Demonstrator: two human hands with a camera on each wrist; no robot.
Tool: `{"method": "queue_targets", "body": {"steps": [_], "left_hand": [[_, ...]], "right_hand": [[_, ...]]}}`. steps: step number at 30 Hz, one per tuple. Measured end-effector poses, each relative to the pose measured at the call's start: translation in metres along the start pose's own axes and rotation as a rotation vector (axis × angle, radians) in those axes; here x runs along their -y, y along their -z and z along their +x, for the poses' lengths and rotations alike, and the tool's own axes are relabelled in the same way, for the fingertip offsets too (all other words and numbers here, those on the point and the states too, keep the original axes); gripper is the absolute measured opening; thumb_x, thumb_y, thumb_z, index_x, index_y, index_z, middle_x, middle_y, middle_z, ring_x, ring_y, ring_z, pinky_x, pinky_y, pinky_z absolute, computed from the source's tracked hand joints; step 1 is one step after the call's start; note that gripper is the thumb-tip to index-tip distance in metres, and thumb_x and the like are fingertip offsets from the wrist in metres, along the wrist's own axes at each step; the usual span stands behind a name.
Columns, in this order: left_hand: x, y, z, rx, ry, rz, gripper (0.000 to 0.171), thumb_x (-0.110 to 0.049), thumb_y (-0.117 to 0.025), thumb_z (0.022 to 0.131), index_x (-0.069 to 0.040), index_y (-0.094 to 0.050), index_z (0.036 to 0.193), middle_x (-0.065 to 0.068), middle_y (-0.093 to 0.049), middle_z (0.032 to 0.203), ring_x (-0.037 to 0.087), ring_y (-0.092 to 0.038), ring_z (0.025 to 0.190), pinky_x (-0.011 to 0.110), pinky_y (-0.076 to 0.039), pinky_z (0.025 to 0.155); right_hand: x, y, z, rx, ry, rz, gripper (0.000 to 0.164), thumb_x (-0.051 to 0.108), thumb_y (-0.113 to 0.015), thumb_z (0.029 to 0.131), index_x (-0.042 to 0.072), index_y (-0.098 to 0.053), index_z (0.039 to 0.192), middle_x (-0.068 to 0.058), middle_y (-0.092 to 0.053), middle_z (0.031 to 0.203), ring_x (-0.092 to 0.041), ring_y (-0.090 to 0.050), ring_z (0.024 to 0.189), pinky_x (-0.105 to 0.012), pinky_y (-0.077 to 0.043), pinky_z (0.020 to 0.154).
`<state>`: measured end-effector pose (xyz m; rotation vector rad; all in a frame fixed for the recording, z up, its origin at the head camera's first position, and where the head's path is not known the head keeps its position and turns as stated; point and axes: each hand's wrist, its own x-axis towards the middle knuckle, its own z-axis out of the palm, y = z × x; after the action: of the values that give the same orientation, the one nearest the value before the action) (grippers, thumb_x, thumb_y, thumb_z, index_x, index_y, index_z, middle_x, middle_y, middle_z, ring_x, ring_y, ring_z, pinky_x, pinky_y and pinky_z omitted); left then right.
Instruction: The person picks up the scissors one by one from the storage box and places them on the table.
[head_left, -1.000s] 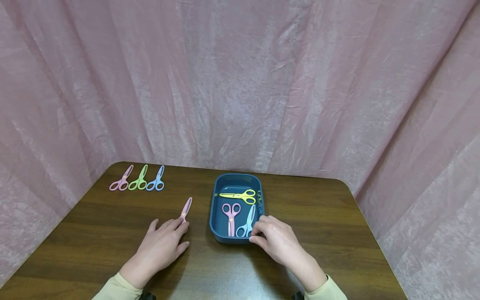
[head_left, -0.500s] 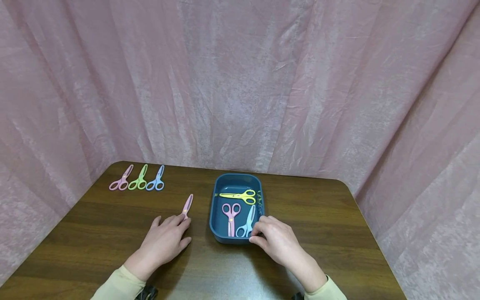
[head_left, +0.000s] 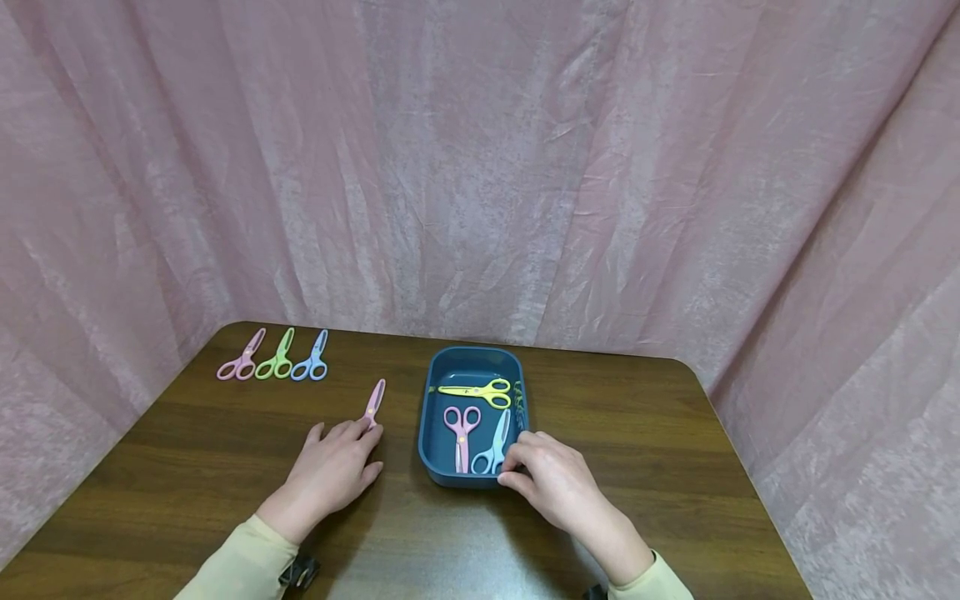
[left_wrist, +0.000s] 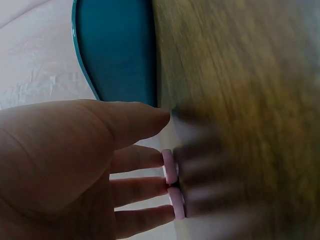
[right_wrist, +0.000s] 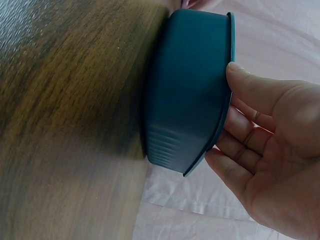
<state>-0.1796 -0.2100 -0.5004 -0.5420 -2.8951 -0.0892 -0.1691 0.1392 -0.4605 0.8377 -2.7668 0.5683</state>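
Note:
My left hand [head_left: 330, 473] lies palm down over a pair of pink scissors [head_left: 373, 402] on the table. Its extended fingertips touch the handle loops, which the left wrist view shows as two pink rings [left_wrist: 170, 167]; the thumb stays apart from them. In the head view the blades point away from me and the hand covers the handles. With my right hand [head_left: 553, 479] I pinch the near right corner of a dark blue plastic box [head_left: 425, 433], thumb outside the rim and fingers over it. Inside lie yellow scissors [head_left: 480, 391], pink scissors and light blue scissors [head_left: 495, 450].
At the far left of the wooden table [head_left: 615, 408] lie purple-pink scissors [head_left: 243, 357], green scissors [head_left: 277, 358] and blue scissors [head_left: 312, 358] in a row. A pink curtain [head_left: 480, 167] hangs behind the table and along its sides.
My left hand has slid the pink scissors a little way forward across the table, away from me. The right hand and the box have stayed in place.

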Motion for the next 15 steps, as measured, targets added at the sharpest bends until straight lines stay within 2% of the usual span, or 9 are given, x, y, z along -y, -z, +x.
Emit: {"method": "queue_targets", "body": {"steps": [7,15], "left_hand": [[0.003,-0.003,0.009,0.006,0.021,-0.002,0.050,-0.030,-0.084,0.097,-0.006,-0.072,0.140,0.018,-0.067,0.147,0.039,-0.065,0.131,0.078,-0.044,0.105],[0.010,-0.006,0.021,0.055,0.068,-0.009,0.053,-0.031,-0.081,0.101,-0.005,-0.069,0.146,0.021,-0.063,0.153,0.042,-0.061,0.137,0.079,-0.040,0.109]], "right_hand": [[0.000,0.000,0.000,-0.005,0.004,0.000,0.020,0.024,-0.094,0.089,0.027,-0.076,0.084,0.018,-0.057,0.083,-0.005,-0.059,0.084,-0.029,-0.051,0.065],[0.000,0.000,-0.001,-0.007,0.006,0.002,0.020,0.024,-0.094,0.089,0.027,-0.076,0.084,0.019,-0.056,0.083,-0.005,-0.058,0.084,-0.029,-0.051,0.065]]}}
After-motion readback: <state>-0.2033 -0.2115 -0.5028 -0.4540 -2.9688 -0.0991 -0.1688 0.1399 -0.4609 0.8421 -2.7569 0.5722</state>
